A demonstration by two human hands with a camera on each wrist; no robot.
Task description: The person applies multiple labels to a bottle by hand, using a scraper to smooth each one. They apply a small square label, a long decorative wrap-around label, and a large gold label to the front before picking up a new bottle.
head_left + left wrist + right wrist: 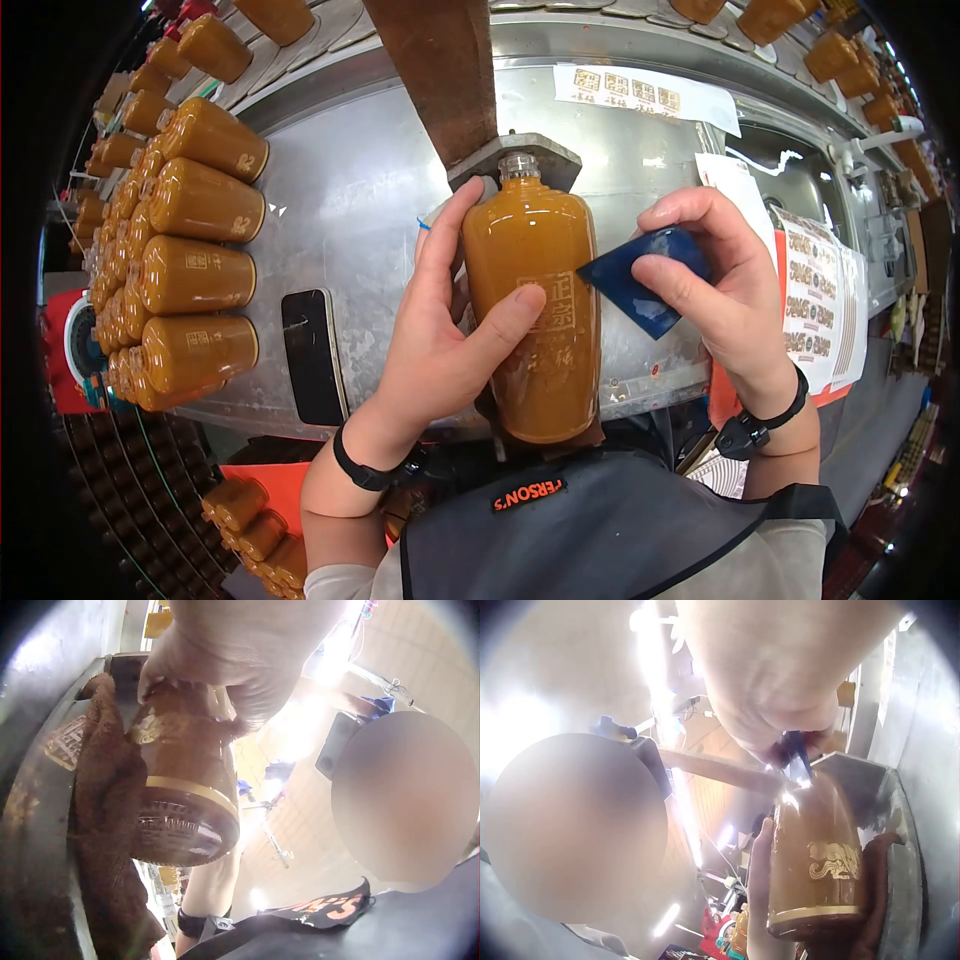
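Observation:
An amber glass bottle point(530, 235) lies in front of me, its clear threaded neck toward a grey angular plate point(562, 158). Gold characters mark its upward face. My left hand point(435, 325) grips the bottle from the left, thumb over the lettering. In my right hand point(735, 275) a dark blue flat scraper point(640, 300) is pinched between thumb and fingers, one corner right at the bottle's right side. The left wrist view shows the bottle's base point(187, 832) beside a brown cloth point(109, 787). A gold emblem point(836, 861) appears on its side in the right wrist view.
Rows of similar amber bottles point(205, 270) stand stacked at the left, near a black phone point(313, 355) on the metal table. A brown beam point(435, 80) reaches the plate. Printed label sheets point(815, 295) lie at the right, and a label strip point(645, 95) at the back.

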